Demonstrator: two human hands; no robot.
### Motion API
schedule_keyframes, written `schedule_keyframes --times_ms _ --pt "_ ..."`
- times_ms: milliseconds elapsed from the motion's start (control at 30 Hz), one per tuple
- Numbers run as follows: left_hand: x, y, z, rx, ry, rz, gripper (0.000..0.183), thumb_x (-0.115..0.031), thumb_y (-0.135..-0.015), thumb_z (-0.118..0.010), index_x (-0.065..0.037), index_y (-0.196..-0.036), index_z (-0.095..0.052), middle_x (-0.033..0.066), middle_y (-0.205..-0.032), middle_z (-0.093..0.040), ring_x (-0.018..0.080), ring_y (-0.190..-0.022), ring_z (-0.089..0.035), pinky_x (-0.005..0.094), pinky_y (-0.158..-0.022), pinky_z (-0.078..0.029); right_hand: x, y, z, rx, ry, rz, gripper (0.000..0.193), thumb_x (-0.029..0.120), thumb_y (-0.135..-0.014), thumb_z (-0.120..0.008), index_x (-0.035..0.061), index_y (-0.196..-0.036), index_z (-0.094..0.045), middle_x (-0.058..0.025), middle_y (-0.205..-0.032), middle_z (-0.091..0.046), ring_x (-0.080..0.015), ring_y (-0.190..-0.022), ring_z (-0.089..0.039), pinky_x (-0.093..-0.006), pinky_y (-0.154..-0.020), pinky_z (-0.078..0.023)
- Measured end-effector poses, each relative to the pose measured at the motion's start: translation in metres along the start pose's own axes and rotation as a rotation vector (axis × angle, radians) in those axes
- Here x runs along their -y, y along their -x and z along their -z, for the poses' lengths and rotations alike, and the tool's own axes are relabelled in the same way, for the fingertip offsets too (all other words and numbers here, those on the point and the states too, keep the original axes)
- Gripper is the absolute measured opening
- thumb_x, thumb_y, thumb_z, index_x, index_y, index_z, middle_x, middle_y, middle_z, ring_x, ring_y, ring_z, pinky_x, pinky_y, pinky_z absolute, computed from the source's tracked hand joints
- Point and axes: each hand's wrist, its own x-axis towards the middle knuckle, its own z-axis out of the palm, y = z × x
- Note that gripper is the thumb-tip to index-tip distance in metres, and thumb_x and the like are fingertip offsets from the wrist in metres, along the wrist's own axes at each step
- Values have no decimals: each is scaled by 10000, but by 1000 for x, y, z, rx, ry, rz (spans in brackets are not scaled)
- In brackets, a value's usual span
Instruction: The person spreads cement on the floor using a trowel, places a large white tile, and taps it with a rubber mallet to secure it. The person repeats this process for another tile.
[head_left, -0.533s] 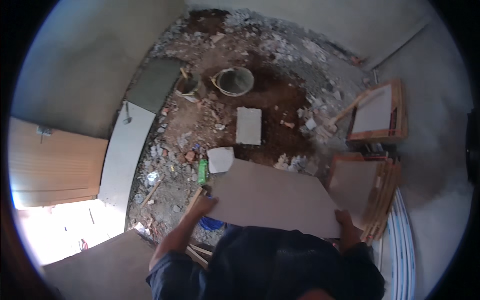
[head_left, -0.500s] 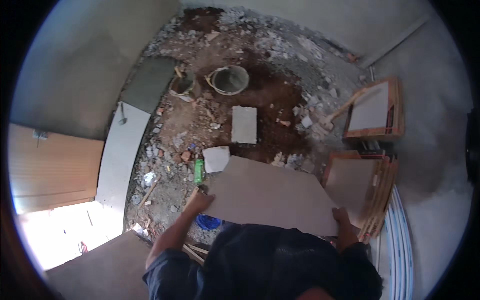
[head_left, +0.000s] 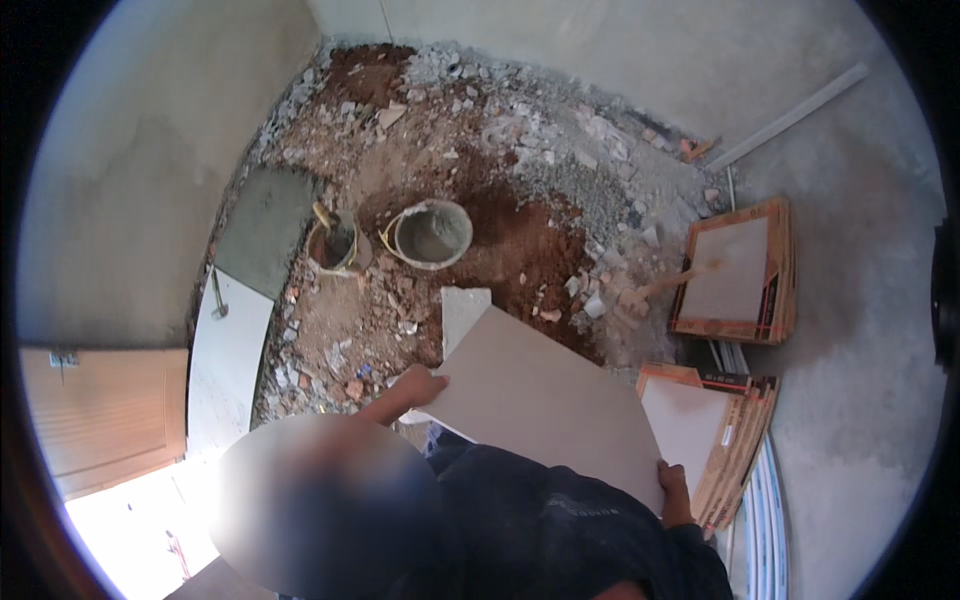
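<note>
Head view: both hands grasp a large grey tile, which is held in front of the body above the rubble. The left hand grips its left corner, thumb on the upper face and the other fingers mostly hidden; the right hand curls its fingers round the right edge, near the lower stack of boxed tiles.

Compared with half a second ago, the tile has swung: its far edge slants more steeply down to the right. The view has shifted too, and the tile now covers much of the pale block, which showed whole earlier. Whether the two touch, I cannot tell. For the work, this means that the tile is being turned while both hands bear it, not yet set down.

Beyond lie a large bucket and a small bucket. At left, a hammer rests on a white panel; at right is the upper stack. A blurred patch hides the left forearm.
</note>
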Motion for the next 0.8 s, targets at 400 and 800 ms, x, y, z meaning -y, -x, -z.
schedule_keyframes --times_ms 400,800 --pt "-165 -184 166 -129 -84 -149 618 -459 -817 -601 145 -942 -636 340 -954 -631 423 -938 -642 456 -837 -501 180 -130 35 7 -150 539 730 571 -868 -493 -79 -1201 -512 -314 -1185 -533 -437 -1161 -490 -466 -989 -383" --pt "-278 -317 283 -111 47 71 612 -465 -823 -575 134 -931 -643 340 -1004 -619 430 -992 -618 476 -878 -480 475 -303 227 -62 182 254 700 505 -904 -468 -175 -1038 -572 -376 -1004 -601 -464 -1021 -592 -488 -857 -468"
